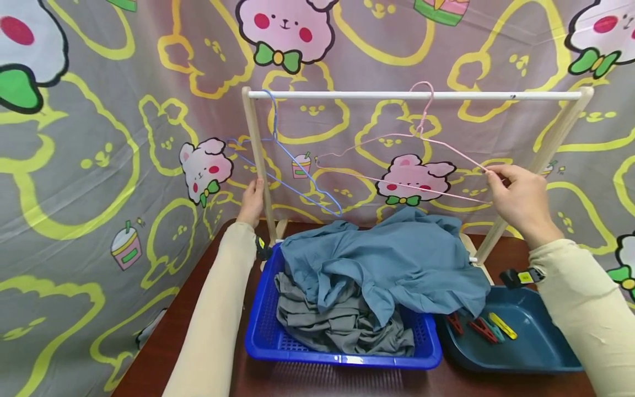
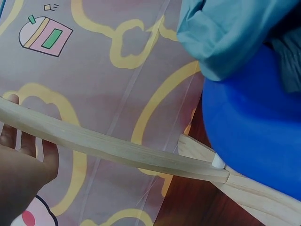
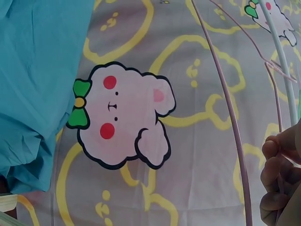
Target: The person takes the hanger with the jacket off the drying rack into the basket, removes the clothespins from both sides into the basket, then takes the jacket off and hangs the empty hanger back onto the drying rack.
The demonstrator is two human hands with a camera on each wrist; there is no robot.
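My right hand pinches the right shoulder of a pink wire hanger, whose hook loops over the white bar of a clothes rack. In the right wrist view, the curled fingers hold the hanger's wire. My left hand grips the rack's left wooden post; its fingers pass behind the wood, and the thumb is hidden in the left wrist view. Beside that post, a blue hanger hangs on the bar with nothing on it. Below, a blue-grey garment lies spread over a blue basket.
Crumpled grey cloth fills the basket under the garment. To its right, a dark teal tub holds several clothespins, red, teal and yellow. A patterned curtain stands behind and left of the brown table.
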